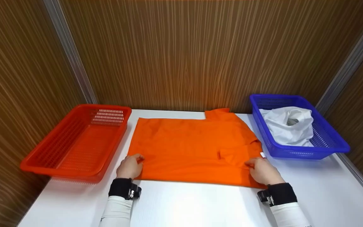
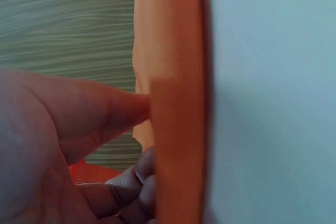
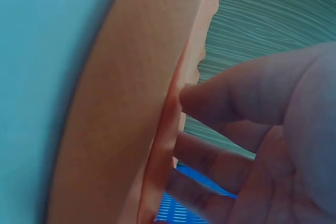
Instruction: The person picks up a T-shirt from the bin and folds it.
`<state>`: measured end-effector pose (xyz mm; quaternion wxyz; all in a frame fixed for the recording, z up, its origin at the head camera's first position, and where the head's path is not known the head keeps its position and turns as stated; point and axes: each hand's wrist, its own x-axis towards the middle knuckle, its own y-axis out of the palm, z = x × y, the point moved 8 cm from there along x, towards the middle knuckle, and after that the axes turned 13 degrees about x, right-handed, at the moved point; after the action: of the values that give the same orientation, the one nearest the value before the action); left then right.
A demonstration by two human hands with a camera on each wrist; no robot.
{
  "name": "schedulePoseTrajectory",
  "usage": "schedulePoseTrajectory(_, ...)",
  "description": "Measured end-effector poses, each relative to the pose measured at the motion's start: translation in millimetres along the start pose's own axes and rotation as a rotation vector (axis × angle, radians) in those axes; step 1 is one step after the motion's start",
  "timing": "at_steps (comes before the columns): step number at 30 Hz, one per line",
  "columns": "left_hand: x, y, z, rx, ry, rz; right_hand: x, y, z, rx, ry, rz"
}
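Observation:
An orange shirt (image 1: 181, 138) lies spread sideways on the white table, its near side folded over and a short sleeve lying on top at the right. At its left end, my left hand (image 1: 130, 166) pinches the cloth near the edge of the folded-over part. My right hand (image 1: 264, 170) pinches the same flap at the right end, beside a small white tag (image 1: 262, 154). In both wrist views, thumb and fingers meet the orange cloth (image 2: 178, 103) from the side, and some fingertips are hidden behind it.
A red plastic basket (image 1: 98, 173) stands left of the shirt. To the right, a blue basket (image 1: 310, 151) holds a bunched white cloth (image 1: 290, 134) with a grey patch. Wood-grain panels (image 1: 175, 56) rise behind and on both sides of the white table (image 1: 194, 205).

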<state>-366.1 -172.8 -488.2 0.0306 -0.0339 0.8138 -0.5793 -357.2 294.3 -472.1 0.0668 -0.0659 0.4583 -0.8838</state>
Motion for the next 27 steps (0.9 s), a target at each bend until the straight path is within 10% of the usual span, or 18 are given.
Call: schedulePoseTrajectory(27,-13.6,-5.2,5.2,-0.052,0.054,0.243,-16,-8,8,-0.012,0.103,0.177)
